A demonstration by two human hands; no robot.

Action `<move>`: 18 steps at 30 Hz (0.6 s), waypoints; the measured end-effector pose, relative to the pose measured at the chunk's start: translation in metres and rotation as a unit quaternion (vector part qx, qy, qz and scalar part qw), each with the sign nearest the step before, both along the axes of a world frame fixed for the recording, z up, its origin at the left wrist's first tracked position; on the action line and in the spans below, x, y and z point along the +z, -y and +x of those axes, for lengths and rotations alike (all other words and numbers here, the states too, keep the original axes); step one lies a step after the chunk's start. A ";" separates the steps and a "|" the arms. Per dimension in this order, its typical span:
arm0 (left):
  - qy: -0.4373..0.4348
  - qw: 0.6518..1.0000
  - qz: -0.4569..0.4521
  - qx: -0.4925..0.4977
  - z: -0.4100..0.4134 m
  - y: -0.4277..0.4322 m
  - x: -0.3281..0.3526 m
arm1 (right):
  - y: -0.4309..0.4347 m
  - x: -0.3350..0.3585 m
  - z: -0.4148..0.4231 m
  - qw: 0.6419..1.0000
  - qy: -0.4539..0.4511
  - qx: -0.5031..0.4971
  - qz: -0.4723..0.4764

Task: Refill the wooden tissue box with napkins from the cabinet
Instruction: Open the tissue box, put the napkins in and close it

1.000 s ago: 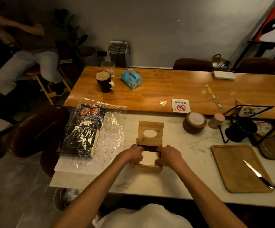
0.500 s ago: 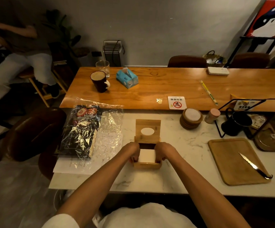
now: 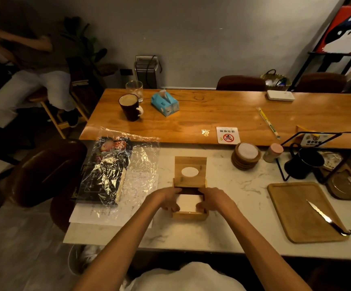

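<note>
Your left hand (image 3: 168, 199) and right hand (image 3: 214, 199) press curled fingers on either side of the white napkin stack (image 3: 189, 203) inside the square wooden tissue box (image 3: 190, 215) on the white marble counter (image 3: 223, 234); beyond, its hinged oval-holed lid (image 3: 190, 171) stands open.

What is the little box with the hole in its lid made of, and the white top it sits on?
The box looks like pale unpainted wood: tan, with faint grain on the open lid. The counter looks like polished white marble with grey veins, though it could be imitation stone.
</note>
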State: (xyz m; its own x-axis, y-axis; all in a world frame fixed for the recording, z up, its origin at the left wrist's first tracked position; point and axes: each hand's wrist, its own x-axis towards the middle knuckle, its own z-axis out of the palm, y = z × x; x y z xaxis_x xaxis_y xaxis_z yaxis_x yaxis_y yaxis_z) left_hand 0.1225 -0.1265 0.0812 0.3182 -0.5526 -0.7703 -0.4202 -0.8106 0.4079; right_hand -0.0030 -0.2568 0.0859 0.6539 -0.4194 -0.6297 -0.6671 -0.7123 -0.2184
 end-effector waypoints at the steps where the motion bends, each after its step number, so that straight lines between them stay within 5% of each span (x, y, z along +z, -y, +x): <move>1: 0.034 0.999 -0.031 -0.004 -0.004 -0.009 -0.001 | -0.004 0.003 -0.008 1.000 0.020 0.005 0.001; 4: 0.083 0.993 -0.087 -0.001 -0.027 -0.031 -0.014 | -0.018 -0.001 -0.032 1.000 0.009 0.013 0.003; 18: 0.186 0.982 -0.035 0.003 -0.072 -0.049 -0.028 | -0.056 -0.022 -0.061 0.995 0.046 -0.011 -0.092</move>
State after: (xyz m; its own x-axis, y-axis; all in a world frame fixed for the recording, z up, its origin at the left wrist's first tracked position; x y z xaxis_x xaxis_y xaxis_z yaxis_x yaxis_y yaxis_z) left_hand 0.0503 -0.0776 0.0530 0.5739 -0.5977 -0.5599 -0.5465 -0.7886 0.2817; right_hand -0.0640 -0.2012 0.0635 0.6949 -0.5375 -0.4777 -0.6663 -0.7311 -0.1465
